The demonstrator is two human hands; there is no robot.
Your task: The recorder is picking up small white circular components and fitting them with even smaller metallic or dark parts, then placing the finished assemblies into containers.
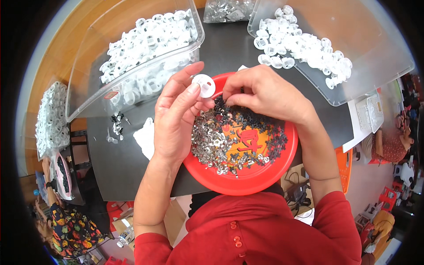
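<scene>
My left hand (176, 117) holds a small white round plastic disc (204, 85) between thumb and fingers above the red plate (247, 176). My right hand (265, 95) has its fingertips pinched down into the pile of small black parts (260, 128) at the plate's far side; what it grips is hidden. Shiny metal pieces (212, 141) fill the plate's left half. The plate rests on a dark table (119, 154).
A clear bin (88, 84) of white plastic parts stands at the back left. A clear lid (366, 75) with more white parts lies at the back right. A bag of metal pieces (227, 9) sits between them. A white cloth (145, 138) lies left of the plate. Another person sits at lower left.
</scene>
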